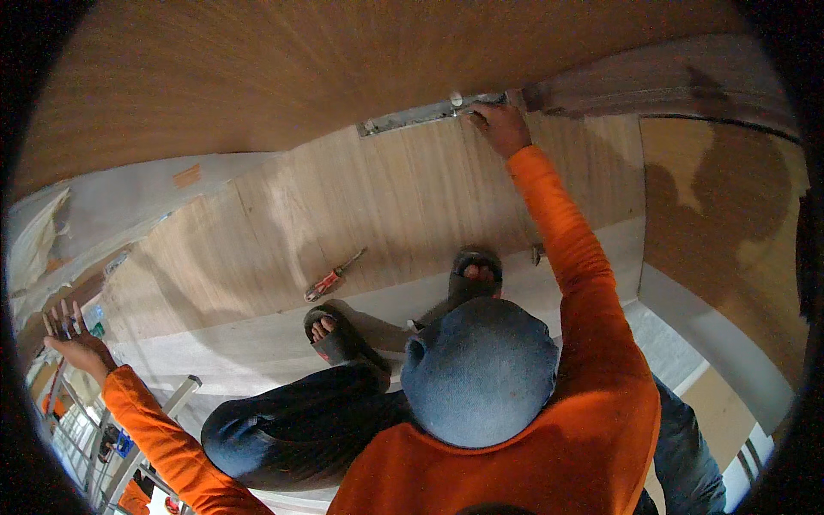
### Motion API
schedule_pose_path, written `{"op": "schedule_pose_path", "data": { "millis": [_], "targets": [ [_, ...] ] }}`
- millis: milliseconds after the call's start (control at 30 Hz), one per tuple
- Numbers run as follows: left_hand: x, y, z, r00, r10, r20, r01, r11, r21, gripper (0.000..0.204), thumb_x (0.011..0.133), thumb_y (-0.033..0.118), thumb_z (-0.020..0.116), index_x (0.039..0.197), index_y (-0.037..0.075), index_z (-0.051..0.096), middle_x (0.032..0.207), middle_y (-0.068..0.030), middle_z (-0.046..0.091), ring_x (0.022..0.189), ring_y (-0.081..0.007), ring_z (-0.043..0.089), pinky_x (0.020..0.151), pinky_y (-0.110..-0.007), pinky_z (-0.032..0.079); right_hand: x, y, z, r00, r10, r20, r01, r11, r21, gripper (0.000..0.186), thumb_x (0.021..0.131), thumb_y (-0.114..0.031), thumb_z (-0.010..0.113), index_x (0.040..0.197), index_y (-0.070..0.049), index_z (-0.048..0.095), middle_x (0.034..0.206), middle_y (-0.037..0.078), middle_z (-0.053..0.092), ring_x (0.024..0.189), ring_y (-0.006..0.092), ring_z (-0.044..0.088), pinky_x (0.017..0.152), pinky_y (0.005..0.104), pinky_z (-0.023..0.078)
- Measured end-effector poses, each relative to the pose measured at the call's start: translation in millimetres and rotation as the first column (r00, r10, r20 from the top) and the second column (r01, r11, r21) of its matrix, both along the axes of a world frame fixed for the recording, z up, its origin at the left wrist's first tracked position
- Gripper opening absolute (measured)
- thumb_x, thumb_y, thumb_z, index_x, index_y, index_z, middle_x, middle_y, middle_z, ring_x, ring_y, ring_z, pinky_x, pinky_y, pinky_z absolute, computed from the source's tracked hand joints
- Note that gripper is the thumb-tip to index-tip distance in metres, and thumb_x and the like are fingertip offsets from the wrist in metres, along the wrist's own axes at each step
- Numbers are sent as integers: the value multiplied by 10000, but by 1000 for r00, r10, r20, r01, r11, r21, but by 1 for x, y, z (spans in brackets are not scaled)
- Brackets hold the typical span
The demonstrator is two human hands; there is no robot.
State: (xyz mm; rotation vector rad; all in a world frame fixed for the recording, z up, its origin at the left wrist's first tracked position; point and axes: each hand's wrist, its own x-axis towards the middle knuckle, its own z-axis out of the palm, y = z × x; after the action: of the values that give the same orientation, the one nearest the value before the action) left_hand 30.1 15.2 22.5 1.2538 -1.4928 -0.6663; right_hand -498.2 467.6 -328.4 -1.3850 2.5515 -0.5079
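Note:
My right hand [502, 130] reaches forward to a narrow slot [412, 118] at the far edge of the wooden board [386, 197]. Its fingers are pressed together at a small shiny metal piece [457, 105] in the slot; what they pinch, if anything, is too small to name. Out to the far left, my left hand [79, 345] is held with its fingers apart and nothing visible in it. A screwdriver [330, 279] with a red handle lies on the board, between the two hands and near my left foot.
Above the slot rises a large brown wood panel [343, 60]. My sandalled feet [475, 273] stand on the board, a small metal piece [538, 255] beside the right one. A metal ladder [163, 403] is at lower left. Another brown panel [721, 232] stands at right.

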Motion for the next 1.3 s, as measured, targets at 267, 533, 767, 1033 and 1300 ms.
{"op": "schedule_pose_path", "data": {
  "millis": [267,533,767,1033,1300],
  "targets": [
    [0,-3,-1,1000,-12,-4,12,1000,14,701,1069,542,256,1493,-10,348,1481,-214,430,1356,-374,471,1139,-542,423,2,-8,7,1000,13,10,-14,998,57,218,916,-236,658,1091,-120,717,1007,168,719,937,376,678,813,469,545],
    [-6,-1,-3,1000,16,23,-16,1000,11,673,1078,509,242,1488,-9,371,1480,-210,440,1331,-367,495,1132,-521,436,17,11,21,961,-230,156,251,958,-135,201,891,-161,692,1075,-84,713,996,197,719,908,372,692,804,448,545],
    [-3,-5,2,999,-25,-35,27,998,58,647,1070,507,348,1457,-7,424,1401,-181,531,1310,-331,526,1111,-492,438,65,-45,2,997,47,67,-28,964,-263,195,919,-152,675,1074,-37,691,1018,171,733,933,354,703,824,404,545],
    [-40,149,37,739,-572,356,398,797,453,484,1028,469,491,1056,2,612,963,-82,637,918,-230,609,890,-376,461,87,-86,7,909,73,410,84,932,-352,132,936,-146,646,1037,-79,699,1117,103,705,978,320,685,829,389,542],
    [-110,237,44,128,-906,404,634,388,670,555,790,406,782,1205,53,679,998,-119,706,950,-346,668,920,-467,500,103,-107,7,985,163,63,-148,969,-198,202,891,-135,642,1079,-103,709,1117,127,695,942,366,689,812,454,560]
  ]
}}
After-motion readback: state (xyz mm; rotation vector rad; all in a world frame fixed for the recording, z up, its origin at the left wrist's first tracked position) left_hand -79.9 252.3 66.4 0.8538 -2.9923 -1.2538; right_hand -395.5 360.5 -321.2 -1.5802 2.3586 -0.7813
